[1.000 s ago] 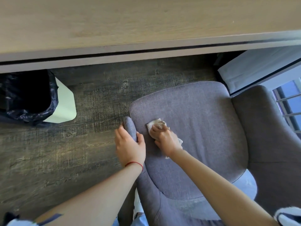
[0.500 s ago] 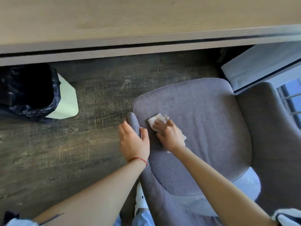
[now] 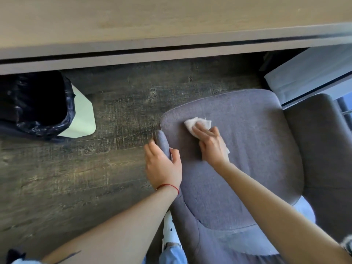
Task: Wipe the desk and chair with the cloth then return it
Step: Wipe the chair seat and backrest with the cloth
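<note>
On the grey chair seat (image 3: 247, 149), near its front left corner, the right hand (image 3: 211, 147) presses a crumpled white cloth (image 3: 198, 123) flat under extended fingers, while the left hand (image 3: 163, 164) wraps closed around the chair's left armrest (image 3: 162, 141) just beside the seat.

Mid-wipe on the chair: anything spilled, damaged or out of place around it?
Nothing stands out. The right hand presses the cloth on the chair seat; the left hand grips the armrest. The lined bin stands upright and the floor shows no spill.
</note>
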The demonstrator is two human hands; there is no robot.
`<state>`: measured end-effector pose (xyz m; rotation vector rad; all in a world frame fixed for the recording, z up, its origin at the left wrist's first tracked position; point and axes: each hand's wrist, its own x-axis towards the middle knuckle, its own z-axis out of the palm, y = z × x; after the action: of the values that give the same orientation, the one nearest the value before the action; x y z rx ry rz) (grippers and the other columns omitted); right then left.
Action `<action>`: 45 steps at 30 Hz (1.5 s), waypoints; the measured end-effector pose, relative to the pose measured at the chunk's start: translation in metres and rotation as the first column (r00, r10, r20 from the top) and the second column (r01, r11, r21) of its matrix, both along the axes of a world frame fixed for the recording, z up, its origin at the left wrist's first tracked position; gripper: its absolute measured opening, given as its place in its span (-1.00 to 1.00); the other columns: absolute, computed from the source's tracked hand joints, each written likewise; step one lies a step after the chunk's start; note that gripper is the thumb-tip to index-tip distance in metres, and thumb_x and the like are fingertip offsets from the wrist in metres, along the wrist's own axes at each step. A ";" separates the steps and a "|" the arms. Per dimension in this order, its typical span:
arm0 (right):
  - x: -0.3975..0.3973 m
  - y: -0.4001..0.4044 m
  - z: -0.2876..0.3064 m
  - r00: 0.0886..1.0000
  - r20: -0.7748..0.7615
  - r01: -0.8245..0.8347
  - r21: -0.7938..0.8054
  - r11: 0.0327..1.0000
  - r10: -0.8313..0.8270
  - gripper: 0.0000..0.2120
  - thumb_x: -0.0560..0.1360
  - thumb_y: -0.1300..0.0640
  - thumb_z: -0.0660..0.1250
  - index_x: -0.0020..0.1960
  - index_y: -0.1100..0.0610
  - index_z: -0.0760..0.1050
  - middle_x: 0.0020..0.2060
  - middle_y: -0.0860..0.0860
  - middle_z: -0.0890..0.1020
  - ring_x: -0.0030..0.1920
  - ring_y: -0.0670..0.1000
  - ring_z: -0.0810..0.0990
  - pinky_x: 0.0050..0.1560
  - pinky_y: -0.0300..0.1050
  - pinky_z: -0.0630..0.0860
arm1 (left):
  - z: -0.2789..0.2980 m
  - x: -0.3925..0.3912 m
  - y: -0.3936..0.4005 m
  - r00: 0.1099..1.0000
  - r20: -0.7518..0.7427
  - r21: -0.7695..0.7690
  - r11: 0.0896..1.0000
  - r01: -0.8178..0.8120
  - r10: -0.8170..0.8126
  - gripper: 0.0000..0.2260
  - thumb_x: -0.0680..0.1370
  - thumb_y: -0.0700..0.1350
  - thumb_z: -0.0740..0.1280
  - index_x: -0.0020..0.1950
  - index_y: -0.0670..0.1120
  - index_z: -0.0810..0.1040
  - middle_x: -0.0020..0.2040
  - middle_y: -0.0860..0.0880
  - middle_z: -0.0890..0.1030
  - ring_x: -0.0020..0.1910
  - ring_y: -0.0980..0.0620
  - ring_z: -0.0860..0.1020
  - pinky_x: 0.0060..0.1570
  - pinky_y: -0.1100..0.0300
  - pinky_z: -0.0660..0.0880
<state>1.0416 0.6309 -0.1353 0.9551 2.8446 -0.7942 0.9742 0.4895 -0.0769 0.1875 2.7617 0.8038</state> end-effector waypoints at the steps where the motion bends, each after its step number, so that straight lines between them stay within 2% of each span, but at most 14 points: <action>1: -0.010 0.003 -0.002 0.990 -0.005 0.141 -0.004 0.990 -0.141 -0.49 0.48 0.40 0.18 0.36 0.07 0.45 0.43 0.07 0.42 0.23 0.25 0.41 0.12 0.12 0.49 | -0.001 -0.001 0.000 1.000 0.002 -0.009 1.000 -0.002 0.002 -0.55 0.45 -0.04 0.29 0.27 -0.21 0.37 0.16 -0.20 0.49 0.08 -0.26 0.53 -0.12 -0.08 0.48; 4: -0.023 -0.025 -0.006 0.951 0.041 0.308 -0.086 0.948 -0.305 -0.50 0.47 0.41 0.14 0.33 0.06 0.48 0.43 0.10 0.40 0.38 0.28 0.32 0.16 0.13 0.50 | -0.004 0.000 -0.002 1.000 -0.010 -0.007 1.000 0.001 -0.001 -0.56 0.44 -0.04 0.30 0.25 -0.22 0.39 0.16 -0.21 0.50 0.07 -0.25 0.54 -0.12 -0.08 0.48; 9: 0.016 -0.043 0.007 0.981 0.186 0.058 -0.049 0.997 -0.048 -0.52 0.47 0.34 0.17 0.33 0.04 0.46 0.41 0.01 0.43 0.38 0.23 0.32 0.05 0.09 0.54 | -0.002 -0.001 -0.003 1.000 -0.008 0.020 1.000 -0.015 0.015 -0.56 0.44 -0.06 0.30 0.25 -0.23 0.39 0.16 -0.23 0.49 0.11 -0.26 0.51 -0.07 -0.10 0.46; 14: -0.008 -0.011 0.005 0.901 0.256 0.351 0.047 0.935 -0.351 -0.55 0.45 0.38 0.13 0.26 0.06 0.47 0.36 0.11 0.43 0.39 0.25 0.25 0.06 0.07 0.46 | -0.004 0.000 0.000 1.000 -0.020 0.039 0.999 -0.009 0.010 -0.57 0.43 -0.06 0.31 0.24 -0.21 0.39 0.15 -0.21 0.50 0.09 -0.26 0.53 -0.12 -0.10 0.48; 16: -0.018 -0.034 0.003 0.897 0.329 0.330 -0.056 0.942 -0.295 -0.59 0.46 0.34 0.14 0.24 0.07 0.47 0.34 0.24 0.38 0.34 0.28 0.33 0.02 0.06 0.49 | -0.005 -0.001 0.000 1.000 -0.028 0.025 1.000 -0.003 0.004 -0.57 0.43 -0.05 0.31 0.24 -0.21 0.39 0.14 -0.20 0.49 0.09 -0.25 0.53 -0.14 -0.09 0.48; 18: -0.022 -0.055 0.007 0.942 0.263 0.246 -0.111 0.963 -0.210 -0.65 0.46 0.32 0.17 0.18 0.10 0.49 0.24 0.23 0.44 0.20 0.28 0.44 -0.08 0.05 0.48 | -0.006 -0.001 -0.002 1.000 -0.024 0.017 1.000 -0.005 0.006 -0.57 0.43 -0.05 0.30 0.24 -0.21 0.38 0.15 -0.21 0.49 0.09 -0.26 0.53 -0.13 -0.10 0.48; 20: -0.025 -0.053 0.010 0.950 0.133 0.295 -0.073 0.953 -0.284 -0.64 0.45 0.35 0.17 0.18 0.13 0.52 0.22 0.15 0.50 0.19 0.25 0.43 -0.14 0.02 0.45 | -0.007 -0.002 -0.004 1.000 -0.019 0.031 1.000 -0.001 0.002 -0.57 0.43 -0.06 0.30 0.24 -0.22 0.38 0.16 -0.22 0.49 0.08 -0.28 0.53 -0.10 -0.11 0.47; 24: -0.027 -0.049 0.006 0.882 0.222 0.441 -0.080 0.894 -0.415 -0.54 0.45 0.43 0.13 0.29 0.16 0.43 0.39 0.14 0.40 0.45 0.26 0.15 0.15 0.10 0.48 | -0.010 -0.002 0.000 0.999 -0.050 0.049 0.999 0.002 0.000 -0.58 0.42 -0.08 0.32 0.21 -0.24 0.40 0.13 -0.24 0.50 0.03 -0.29 0.55 -0.13 -0.10 0.48; 28: -0.020 -0.067 0.022 0.932 0.165 0.356 -0.240 0.903 -0.324 -0.69 0.44 0.38 0.19 0.14 0.26 0.53 0.20 0.23 0.53 0.28 0.27 0.38 0.09 0.06 0.48 | -0.008 -0.003 0.000 0.999 -0.036 0.026 1.000 0.002 -0.002 -0.57 0.44 -0.07 0.30 0.22 -0.25 0.38 0.18 -0.25 0.48 0.05 -0.30 0.54 -0.10 -0.13 0.48; 31: -0.005 -0.067 0.047 0.908 0.039 0.411 -0.276 0.869 -0.417 -0.67 0.52 0.32 0.15 0.25 0.23 0.49 0.16 0.22 0.59 0.20 0.26 0.41 0.12 0.03 0.41 | 0.003 0.000 -0.002 0.999 0.032 -0.006 1.000 0.025 -0.024 -0.58 0.48 -0.07 0.27 0.25 -0.26 0.33 0.22 -0.27 0.44 0.12 -0.31 0.51 -0.05 -0.15 0.46; 34: 0.009 -0.065 0.085 0.795 -0.074 0.519 -0.431 0.738 -0.602 -0.71 0.53 0.25 0.18 0.20 0.17 0.54 -0.07 0.14 0.66 0.03 0.18 0.57 -0.10 -0.15 0.41 | 0.019 -0.002 -0.005 0.987 0.109 -0.103 0.986 0.132 -0.121 -0.58 0.49 -0.07 0.29 0.23 -0.28 0.30 0.23 -0.30 0.40 0.15 -0.33 0.48 0.00 -0.16 0.44; 38: 0.033 -0.059 0.141 0.399 -0.011 0.562 -0.787 0.254 -0.917 -0.87 0.47 -0.08 0.32 -0.12 -0.07 0.60 -0.21 -0.10 0.65 -0.16 -0.09 0.61 -0.13 -0.20 0.51 | 0.050 -0.004 -0.017 0.954 0.062 -0.218 0.928 0.301 -0.295 -0.56 0.44 -0.11 0.35 0.25 -0.25 0.35 0.30 -0.26 0.35 0.25 -0.28 0.35 0.20 -0.11 0.33; 42: 0.072 -0.056 0.207 0.036 0.103 0.262 -0.961 -0.090 -0.994 -0.90 0.48 0.23 0.23 -0.07 0.16 0.52 -0.16 0.08 0.56 -0.14 0.07 0.54 -0.11 -0.11 0.47 | 0.096 0.022 -0.025 0.826 0.080 -0.002 0.828 0.560 -0.558 -0.69 0.46 -0.14 0.33 0.19 -0.14 0.49 0.25 -0.19 0.43 0.20 -0.22 0.42 0.22 -0.01 0.36; 45: 0.117 -0.077 0.263 -0.099 0.108 -0.073 -0.992 -0.101 -0.989 -0.85 0.46 0.19 0.17 -0.01 0.21 0.42 -0.11 0.12 0.50 -0.15 0.06 0.52 -0.09 -0.07 0.44 | 0.131 0.060 -0.027 0.546 0.223 0.260 0.589 0.765 -0.807 -0.78 0.49 -0.20 0.30 0.13 -0.17 0.55 0.12 -0.16 0.59 0.05 -0.06 0.55 0.13 0.26 0.40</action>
<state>1.1590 0.5539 0.1278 2.1672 0.4839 -3.3936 1.0346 0.4625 0.0538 1.1370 1.9479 0.6563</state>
